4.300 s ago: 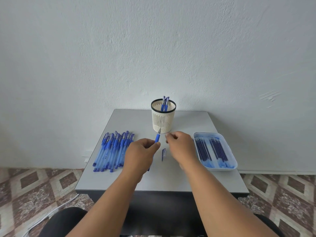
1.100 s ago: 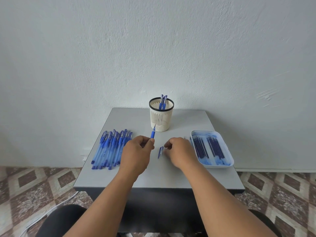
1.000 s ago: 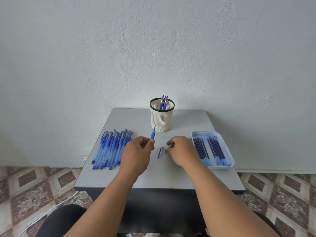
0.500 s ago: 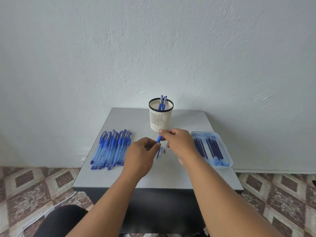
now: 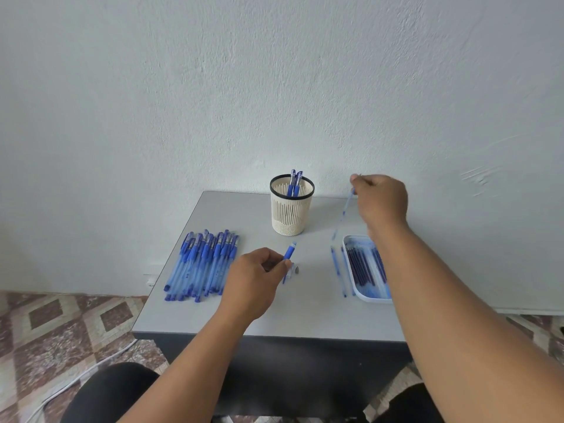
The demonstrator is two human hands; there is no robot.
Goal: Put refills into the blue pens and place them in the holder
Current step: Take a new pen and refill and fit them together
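Left hand [image 5: 255, 277]: fingers curled round a pen [image 5: 289, 255] low over the table's middle; the pen's blue grip end sticks out past the fingertips, pointing far and slightly right.
Right hand [image 5: 380, 199]: raised over the far right of the table, thumb and fingers pinching the top of a thin pale refill [image 5: 343, 215]; the refill hangs down and leftward, its lower end above the table just left of the tray.
Small parts: a pen cap [image 5: 286, 275] and a little grey tip [image 5: 296, 270] lie on the table just right of the left hand's fingertips.
Holder [image 5: 291, 212]: cream mesh cup with a black rim, upright at the far middle of the table, two blue pens [image 5: 294, 182] standing in it.
Pen pile [image 5: 203, 264]: a row of blue pens side by side on the left of the table, caps toward the far side.
Tray [image 5: 360, 296]: pale blue, on the right near the table edge, dark refills [image 5: 358, 267] lying lengthwise in it, partly hidden by the right forearm.
Loose refills [image 5: 335, 264]: two pale ones on the table just left of the tray.
Table [image 5: 305, 312]: grey, set against a white wall [image 5: 213, 87].
Floor [image 5: 61, 325]: patterned tiles, a white cable across them.
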